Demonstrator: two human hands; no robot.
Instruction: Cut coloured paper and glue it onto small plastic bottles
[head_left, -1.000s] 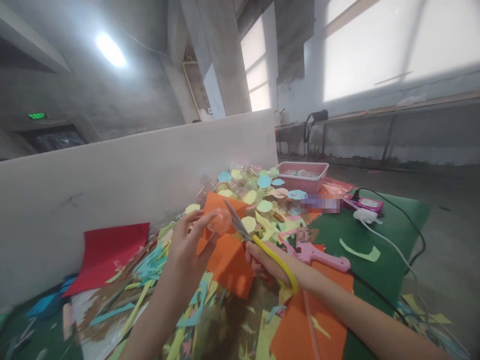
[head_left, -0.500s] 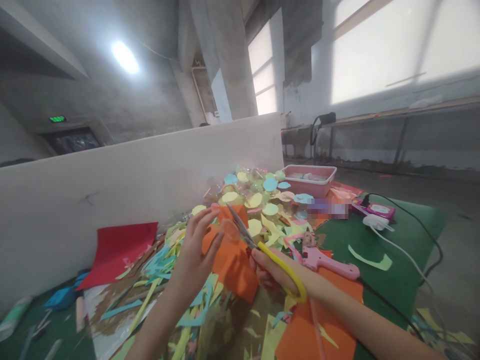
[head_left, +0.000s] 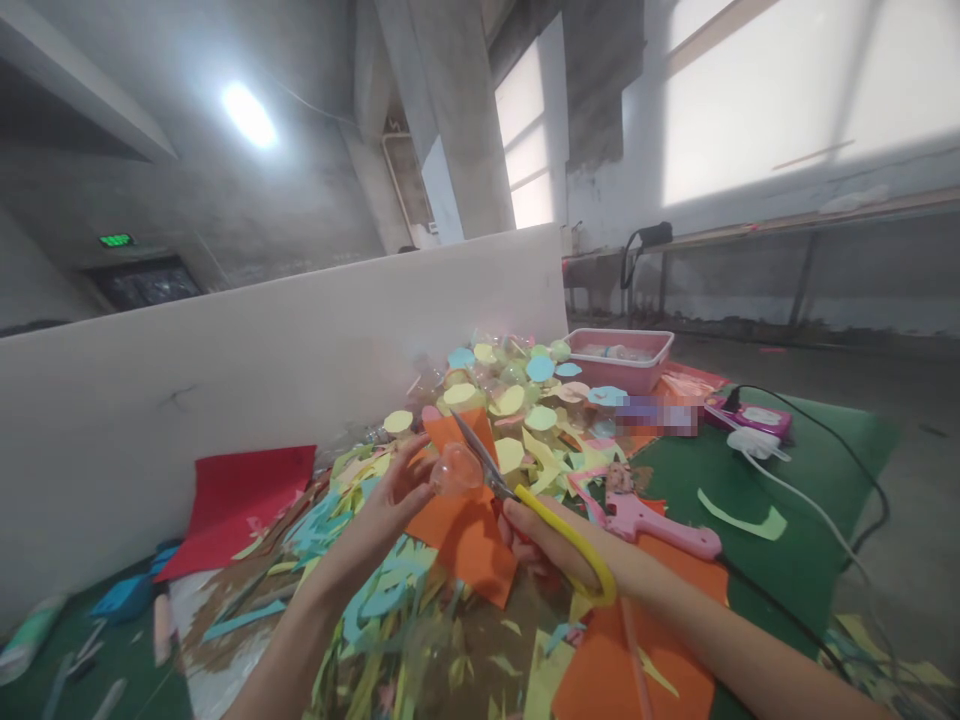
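My right hand (head_left: 544, 535) is closed on scissors (head_left: 484, 455) with yellow handles, the blades pointing up and to the left. Orange paper (head_left: 469, 540) lies under the blades, its lower edge against my right fingers. Curled fingers of my left hand (head_left: 401, 490) grip the left edge of a small, round, clear plastic piece (head_left: 457, 470). This piece sits in front of the orange paper, just left of the blades. Whether the blades touch the plastic or paper, I cannot tell.
Clear plastic pieces topped with coloured paper discs (head_left: 540, 419) crowd the back. Paper scraps (head_left: 375, 590) cover the middle. On the right are a pink glue gun (head_left: 660, 525), a pink basin (head_left: 622, 365) and cables. Red paper (head_left: 240, 510) lies left, before a white panel (head_left: 300, 340).
My left hand has drawn down and to the left, its spread fingers now curled in. The clear plastic piece has turned and shifted slightly down. My right hand and the scissors barely moved.
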